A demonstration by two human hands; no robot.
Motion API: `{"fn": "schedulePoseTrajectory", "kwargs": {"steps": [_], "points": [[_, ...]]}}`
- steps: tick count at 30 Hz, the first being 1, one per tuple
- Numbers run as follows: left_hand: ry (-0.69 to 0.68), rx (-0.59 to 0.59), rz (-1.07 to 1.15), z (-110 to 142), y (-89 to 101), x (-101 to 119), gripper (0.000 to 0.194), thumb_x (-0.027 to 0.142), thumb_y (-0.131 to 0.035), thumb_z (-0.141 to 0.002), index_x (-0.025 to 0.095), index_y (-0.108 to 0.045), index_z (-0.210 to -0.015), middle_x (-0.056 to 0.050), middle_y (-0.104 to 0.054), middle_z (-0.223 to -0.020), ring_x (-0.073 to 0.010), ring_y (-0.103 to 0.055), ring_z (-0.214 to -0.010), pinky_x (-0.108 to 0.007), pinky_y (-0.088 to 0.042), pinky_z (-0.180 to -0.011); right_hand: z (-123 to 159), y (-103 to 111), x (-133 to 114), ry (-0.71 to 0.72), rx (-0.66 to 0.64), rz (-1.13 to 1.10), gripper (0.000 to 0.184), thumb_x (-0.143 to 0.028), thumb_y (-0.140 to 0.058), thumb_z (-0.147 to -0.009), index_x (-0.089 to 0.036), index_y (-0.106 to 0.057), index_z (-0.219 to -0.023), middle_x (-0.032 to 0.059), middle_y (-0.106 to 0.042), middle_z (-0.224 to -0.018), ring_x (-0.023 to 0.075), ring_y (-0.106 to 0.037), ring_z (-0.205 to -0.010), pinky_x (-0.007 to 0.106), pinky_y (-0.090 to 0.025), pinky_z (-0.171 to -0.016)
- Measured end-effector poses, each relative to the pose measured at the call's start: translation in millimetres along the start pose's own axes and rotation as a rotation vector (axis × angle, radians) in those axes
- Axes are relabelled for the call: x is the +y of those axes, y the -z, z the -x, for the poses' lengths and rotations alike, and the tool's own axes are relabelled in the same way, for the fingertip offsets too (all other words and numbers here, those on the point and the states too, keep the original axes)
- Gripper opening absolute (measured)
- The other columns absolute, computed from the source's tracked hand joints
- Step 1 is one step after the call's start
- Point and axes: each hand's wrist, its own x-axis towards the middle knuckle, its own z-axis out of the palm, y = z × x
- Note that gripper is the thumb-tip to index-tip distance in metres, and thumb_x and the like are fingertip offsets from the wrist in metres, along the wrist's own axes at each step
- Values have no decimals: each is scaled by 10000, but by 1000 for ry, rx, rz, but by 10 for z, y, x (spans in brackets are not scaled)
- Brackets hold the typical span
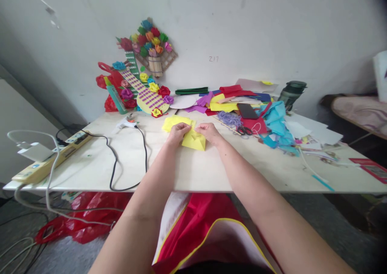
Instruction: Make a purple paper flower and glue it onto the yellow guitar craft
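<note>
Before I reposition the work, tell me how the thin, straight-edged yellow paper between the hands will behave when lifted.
The thin, straight-edged yellow paper would probably flop, since it already looks creased near the left hand and right hand. It is likely light, looking only sheet-thick. A sharp tug might tear it, as fingertips pinch it.

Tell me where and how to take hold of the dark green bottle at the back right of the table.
Grip the dark green bottle around its body, just below the lid, likely best from the right, with the right hand once free of the yellow paper. It stands tall, and crumpled blue paper crowds its front left.
</note>
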Motion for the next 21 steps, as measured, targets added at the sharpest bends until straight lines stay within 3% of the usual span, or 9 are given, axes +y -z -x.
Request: {"fn": "schedulePoseTrajectory", "kwargs": {"steps": [4, 11, 14, 18, 21], "points": [[-8, 30, -32, 22, -18, 29, 361, 437, -745, -572, 159, -522, -628, 67, -407, -452, -48, -332, -382, -193, -217, -395, 8, -7, -17, 14, 12, -2, 210, -340, -626, -587, -157, -543, -525, -36, -512, -520, 94, -450, -520, 235, -369, -548], [67, -43, -3, 45, -7, 25, 368, 411, -786, -525, 142, -558, -630, 24, -527, -532, -98, -506, -491, -206, -351, -464, 32, 0, -68, 16, 46, 42, 231, -383, -620, -614, -162, -564, -580, -30, -526, -552, 113, -483, -559, 238, -391, -563], [62, -64, 106, 35, 16, 22, 345, 369, -796, -531, 135, -561, -623, 13, -563, -564, -102, -537, -509, -215, -401, -501, 25, 14, -66, 40, 33, -12, 305, -452, -640, -634, -164, -554, -581, -20, -540, -560, 116, -500, -554, 237, -402, -548], [43, -88, 349, 31, 59, 42, 314, 337, -795, -559, 136, -589, -685, -9, -617, -624, -120, -592, -575, -237, -468, -583, -4, 84, -59, -41, 98, -197, 437, -597, -563, -695, -162, -568, -660, 3, -567, -537, 117, -515, -479, 236, -404, -466], [55, -99, 440, 39, 80, 58, 324, 328, -794, -570, 138, -607, -755, -32, -647, -667, -151, -630, -644, -258, -496, -628, -18, 123, -64, -85, 122, -265, 440, -584, -585, -700, -148, -606, -752, 21, -611, -537, 108, -532, -444, 222, -412, -450]]}}
